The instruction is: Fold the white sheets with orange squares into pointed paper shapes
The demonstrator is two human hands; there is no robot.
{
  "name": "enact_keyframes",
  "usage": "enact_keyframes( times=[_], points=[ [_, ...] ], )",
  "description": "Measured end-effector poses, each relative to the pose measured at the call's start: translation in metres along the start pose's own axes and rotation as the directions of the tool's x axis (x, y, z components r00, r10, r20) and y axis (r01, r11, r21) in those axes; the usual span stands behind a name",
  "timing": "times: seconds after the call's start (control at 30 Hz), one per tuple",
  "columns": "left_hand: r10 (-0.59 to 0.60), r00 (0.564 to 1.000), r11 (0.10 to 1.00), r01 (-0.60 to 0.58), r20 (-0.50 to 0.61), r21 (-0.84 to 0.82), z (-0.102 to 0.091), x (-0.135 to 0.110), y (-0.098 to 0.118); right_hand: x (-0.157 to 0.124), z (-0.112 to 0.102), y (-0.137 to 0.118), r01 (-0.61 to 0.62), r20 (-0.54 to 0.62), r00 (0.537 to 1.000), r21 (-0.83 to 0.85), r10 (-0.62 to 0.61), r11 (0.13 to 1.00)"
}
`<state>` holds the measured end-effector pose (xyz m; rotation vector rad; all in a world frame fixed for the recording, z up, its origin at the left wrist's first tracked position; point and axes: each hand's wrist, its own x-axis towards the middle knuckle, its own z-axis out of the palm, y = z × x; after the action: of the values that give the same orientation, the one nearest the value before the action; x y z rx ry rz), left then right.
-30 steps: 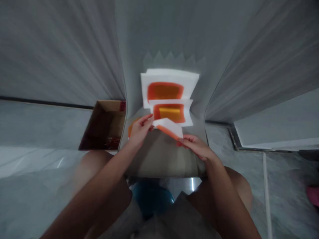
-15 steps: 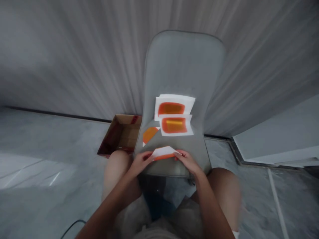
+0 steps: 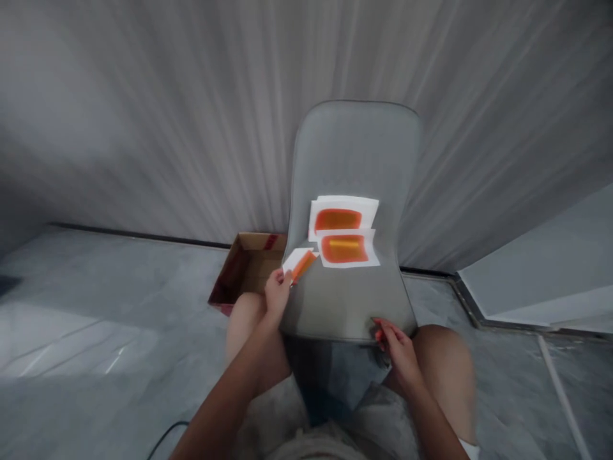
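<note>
My left hand (image 3: 278, 294) pinches a piece of folded paper (image 3: 305, 264), white and orange, at the left side of the grey chair's seat (image 3: 345, 300). The orange-and-white piece seen earlier at this spot cannot be told apart from it. My right hand (image 3: 393, 343) is over the seat's front right edge, its index finger stretched out and nothing visible in it. Farther back lies a white sheet with an orange patch and a yellow bar (image 3: 345, 249). Behind that, another white sheet with an orange patch (image 3: 338, 220) leans against the backrest.
An open cardboard box (image 3: 249, 262) stands on the floor left of the chair. A grey curtain (image 3: 191, 128) hangs behind the chair. My knees flank the seat. A dark cable (image 3: 165, 434) lies on the floor at lower left.
The folded paper moved from between both hands to the seat's left side in my left hand. My right hand let go of it and moved right. The view shifted slightly.
</note>
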<state>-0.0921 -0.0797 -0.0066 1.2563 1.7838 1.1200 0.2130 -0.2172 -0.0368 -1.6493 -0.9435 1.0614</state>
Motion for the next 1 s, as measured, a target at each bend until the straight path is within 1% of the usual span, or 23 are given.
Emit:
enact_keyframes(
  times=[0.07, 0.17, 0.2, 0.33, 0.4, 0.47, 0.5, 0.57, 0.6, 0.67, 0.73, 0.8, 0.87, 0.93, 1.0],
  points=[
    [0.003, 1.0, 0.994, -0.001, -0.022, 0.108, 0.005, 0.008, 0.004, -0.006, -0.001, 0.0, 0.009, -0.027, 1.0, -0.016, -0.009, 1.0],
    [0.04, 0.999, 0.964, -0.037, -0.005, 0.265, 0.009, 0.01, 0.005, -0.015, 0.003, -0.002, 0.03, -0.056, 0.998, -0.064, -0.034, 0.998],
    [0.059, 0.998, 0.95, -0.056, 0.001, 0.307, 0.009, 0.01, 0.005, -0.02, 0.003, -0.001, 0.038, -0.048, 0.998, -0.087, -0.043, 0.995],
    [0.197, 0.98, 0.867, -0.175, 0.0, 0.466, 0.002, 0.009, -0.001, -0.051, -0.006, 0.008, 0.061, 0.096, 0.994, -0.166, -0.046, 0.984],
    [0.307, 0.951, 0.827, -0.26, -0.015, 0.498, -0.001, 0.004, -0.007, -0.066, -0.012, 0.011, 0.06, 0.131, 0.991, -0.185, -0.035, 0.981],
    [0.432, 0.902, 0.796, -0.37, -0.02, 0.479, 0.0, -0.007, -0.016, -0.072, -0.014, 0.01, 0.07, 0.12, 0.992, -0.209, -0.046, 0.975],
    [0.494, 0.869, 0.773, -0.435, -0.007, 0.461, 0.002, -0.016, -0.021, -0.071, -0.013, 0.009, 0.089, 0.11, 0.992, -0.219, -0.066, 0.972],
    [0.589, 0.806, 0.719, -0.555, 0.057, 0.417, 0.009, -0.036, -0.033, -0.06, -0.007, 0.005, 0.164, 0.094, 0.985, -0.241, -0.145, 0.957],
    [0.619, 0.775, 0.687, -0.611, 0.124, 0.393, 0.014, -0.046, -0.039, -0.05, -0.002, 0.003, 0.222, 0.086, 0.975, -0.252, -0.207, 0.942],
    [0.647, 0.72, 0.626, -0.689, 0.249, 0.366, 0.024, -0.062, -0.048, -0.021, 0.008, -0.004, 0.337, 0.11, 0.941, -0.278, -0.319, 0.899],
    [0.635, 0.704, 0.579, -0.707, 0.319, 0.407, 0.032, -0.072, -0.051, 0.021, 0.015, -0.015, 0.382, 0.126, 0.924, -0.283, -0.361, 0.88],
    [0.617, 0.711, 0.554, -0.697, 0.338, 0.456, 0.037, -0.075, -0.05, 0.073, 0.018, -0.028, 0.329, 0.058, 0.943, -0.289, -0.326, 0.899],
    [0.608, 0.718, 0.548, -0.688, 0.337, 0.477, 0.039, -0.075, -0.047, 0.131, 0.014, -0.042, 0.242, -0.051, 0.961, -0.323, -0.272, 0.915],
    [0.607, 0.722, 0.548, -0.683, 0.333, 0.483, 0.039, -0.075, -0.045, 0.187, 0.009, -0.056, 0.171, -0.138, 0.961, -0.392, -0.241, 0.904],
    [0.609, 0.724, 0.551, -0.679, 0.323, 0.485, 0.038, -0.076, -0.045, 0.231, 0.003, -0.066, 0.099, -0.208, 0.953, -0.477, -0.222, 0.873]
  ],
)
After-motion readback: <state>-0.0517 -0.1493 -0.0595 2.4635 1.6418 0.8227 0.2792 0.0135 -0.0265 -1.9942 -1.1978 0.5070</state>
